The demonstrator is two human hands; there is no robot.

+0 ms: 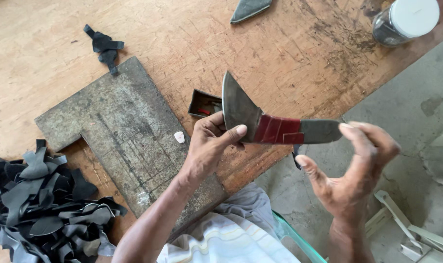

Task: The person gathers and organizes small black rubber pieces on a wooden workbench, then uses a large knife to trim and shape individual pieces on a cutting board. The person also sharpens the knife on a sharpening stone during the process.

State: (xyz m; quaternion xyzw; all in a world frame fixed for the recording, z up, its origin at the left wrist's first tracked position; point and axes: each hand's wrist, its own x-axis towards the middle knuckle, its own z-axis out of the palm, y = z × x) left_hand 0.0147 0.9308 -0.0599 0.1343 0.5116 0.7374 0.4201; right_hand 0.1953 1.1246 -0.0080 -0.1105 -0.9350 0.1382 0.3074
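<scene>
One knife sits at the centre of the frame, a broad curved dark blade with red tape wound round its middle. The left hand pinches it at the blade's base, thumb on top just beside the tape, fingers curled beneath. The right hand, at centre right, is half spread, its fingertips touching the knife's bare metal tail end, thumb held apart below.

On the wooden tabletop lies one grey L-shaped board, scored with cut marks, with one small white chip resting on it. One small dark open box sits just beside the blade, something red inside. One heap of black leather offcuts fills the lower left corner; their number cannot be counted. One separate knotted black scrap lies at upper left. One grey pointed piece shows at the top edge, and one jar with a white lid stands at upper right. White sticks lie on the concrete floor at lower right.
</scene>
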